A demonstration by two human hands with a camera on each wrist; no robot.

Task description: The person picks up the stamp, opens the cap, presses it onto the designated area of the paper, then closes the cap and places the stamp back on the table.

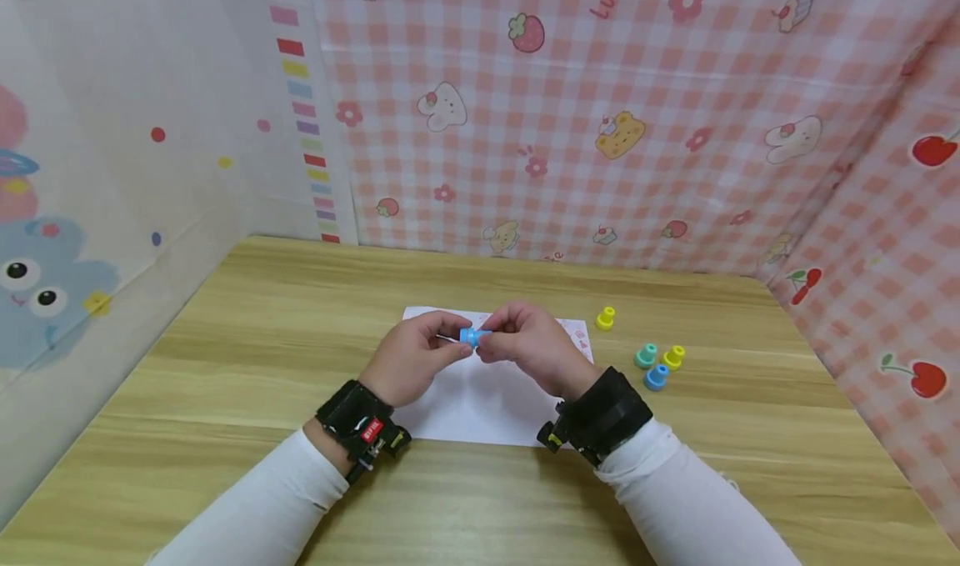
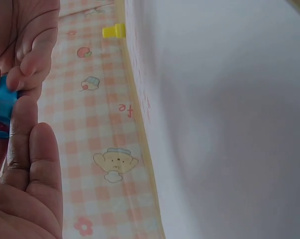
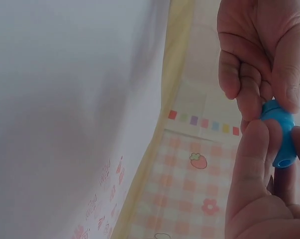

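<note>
Both hands meet over a white sheet of paper (image 1: 472, 399), holding one small blue toy stamp (image 1: 471, 338) between them. My left hand (image 1: 412, 353) pinches its wider end between thumb and fingers. The narrower handle end is pinched by my right hand (image 1: 536, 349). In the right wrist view the hollow handle tip of the blue stamp (image 3: 285, 149) shows between the fingertips. A dark red patch shows at one end of the stamp (image 2: 5, 102) in the left wrist view; fingers cover much of the rest.
Right of the paper stand a yellow stamp (image 1: 606, 318), a green stamp (image 1: 646, 356), a second yellow stamp (image 1: 673, 358) and another blue stamp (image 1: 656, 377). Pink-red prints (image 3: 107, 181) mark the paper's right part. Patterned cloth (image 1: 562, 132) encloses the wooden table (image 1: 225, 366) behind and at the sides.
</note>
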